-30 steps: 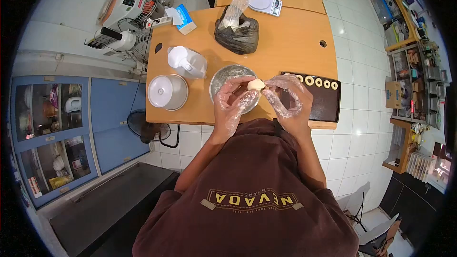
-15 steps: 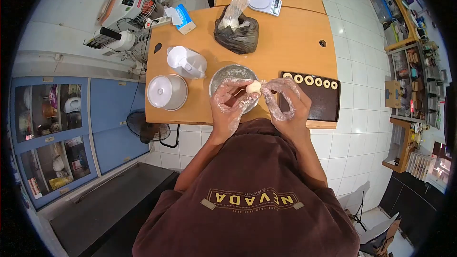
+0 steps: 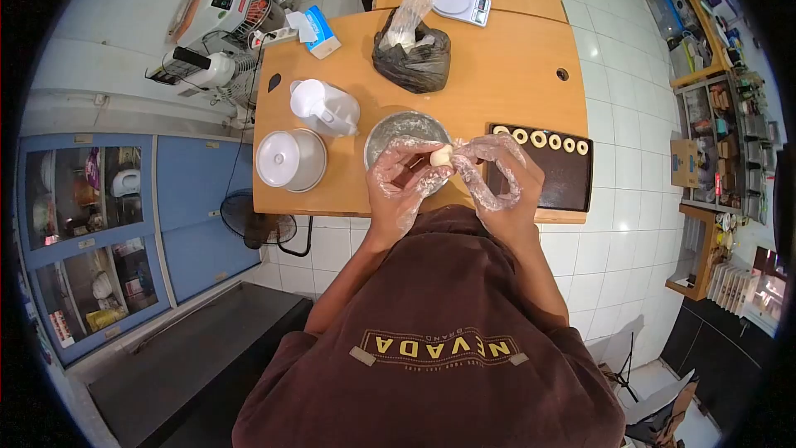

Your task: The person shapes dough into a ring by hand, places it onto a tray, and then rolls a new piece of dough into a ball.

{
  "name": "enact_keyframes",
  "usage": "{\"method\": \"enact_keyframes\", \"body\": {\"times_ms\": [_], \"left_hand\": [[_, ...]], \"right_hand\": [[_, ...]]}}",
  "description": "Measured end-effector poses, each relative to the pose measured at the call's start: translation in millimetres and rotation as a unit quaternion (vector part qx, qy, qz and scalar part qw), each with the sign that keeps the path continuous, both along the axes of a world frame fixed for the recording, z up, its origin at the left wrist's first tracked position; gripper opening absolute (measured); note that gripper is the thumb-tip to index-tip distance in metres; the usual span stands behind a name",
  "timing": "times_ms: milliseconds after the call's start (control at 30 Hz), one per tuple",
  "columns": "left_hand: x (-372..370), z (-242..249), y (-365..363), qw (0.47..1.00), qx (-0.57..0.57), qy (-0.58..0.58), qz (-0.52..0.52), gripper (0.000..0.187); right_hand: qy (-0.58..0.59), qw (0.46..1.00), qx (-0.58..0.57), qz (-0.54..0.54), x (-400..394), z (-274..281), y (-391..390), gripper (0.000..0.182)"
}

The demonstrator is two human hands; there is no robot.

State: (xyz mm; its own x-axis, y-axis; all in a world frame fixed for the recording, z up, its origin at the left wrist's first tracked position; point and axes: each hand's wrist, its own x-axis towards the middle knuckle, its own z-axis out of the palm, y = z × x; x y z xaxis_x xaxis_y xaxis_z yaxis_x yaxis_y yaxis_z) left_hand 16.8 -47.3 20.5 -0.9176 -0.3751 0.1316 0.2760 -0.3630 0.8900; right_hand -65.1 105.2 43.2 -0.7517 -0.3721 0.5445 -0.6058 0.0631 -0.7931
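Head view: the left hand [image 3: 400, 182] is curled, its thumb and fingertips closed on a small pale ball of dough [image 3: 442, 157], held above the surface [image 3: 506, 66] at its near edge. The right hand [image 3: 506, 178] has thumb and forefinger brought together against the dough's right side, the palm open; whether it grips or merely presses, I cannot tell. White powder coats both hands. A metal bowl [image 3: 396, 126] sits just beyond the left hand, partly hidden by it. To the right, partly behind the right hand, lies a dark tray [image 3: 564, 187] with six dough rings [image 3: 534, 138] in a row along its far side. A white tub [image 3: 311, 168] stands at the near left, a jug [image 3: 338, 112] just beyond it; a black bag [image 3: 412, 70] rests farther off, and a white scale [image 3: 452, 4] beyond that.
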Motion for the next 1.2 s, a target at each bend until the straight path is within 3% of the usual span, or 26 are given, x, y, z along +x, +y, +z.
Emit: {"method": "enact_keyframes", "body": {"times_ms": [100, 167, 200, 300, 800, 967, 1067, 1200], "left_hand": [[0, 3, -7, 0.999, 0.000, -0.028, -0.042, 0.029], [-1, 1, -9, 0.986, 0.138, -0.023, -0.090, 0.029], [-2, -1, -9, 0.971, 0.207, -0.020, -0.114, 0.030], [0, -11, -15, 0.953, 0.247, -0.014, -0.174, 0.033], [5, -8, -14, 0.979, 0.149, -0.055, -0.127, 0.038], [6, -5, -9, 0.975, 0.184, -0.053, -0.115, 0.037], [6, -7, -10, 0.969, 0.204, -0.037, -0.133, 0.036], [5, -4, -8, 0.961, 0.236, -0.012, -0.141, 0.035]], "right_hand": [[-0.051, 0.998, -0.030, 0.016, 2, 6, -1, 0.030], [-0.113, 0.991, -0.070, 0.027, 6, 12, -3, 0.030], [-0.086, 0.995, -0.051, 0.027, 5, 12, -1, 0.030], [-0.020, 0.999, -0.007, 0.026, 2, 12, 3, 0.030], [0.041, 0.999, 0.024, 0.025, 2, 12, 6, 0.032], [0.051, 0.998, 0.031, 0.018, 4, 9, 6, 0.032], [0.002, 0.999, -0.027, 0.046, 3, 12, 3, 0.032], [0.008, 0.999, 0.005, 0.035, 2, 18, 10, 0.031]]}}
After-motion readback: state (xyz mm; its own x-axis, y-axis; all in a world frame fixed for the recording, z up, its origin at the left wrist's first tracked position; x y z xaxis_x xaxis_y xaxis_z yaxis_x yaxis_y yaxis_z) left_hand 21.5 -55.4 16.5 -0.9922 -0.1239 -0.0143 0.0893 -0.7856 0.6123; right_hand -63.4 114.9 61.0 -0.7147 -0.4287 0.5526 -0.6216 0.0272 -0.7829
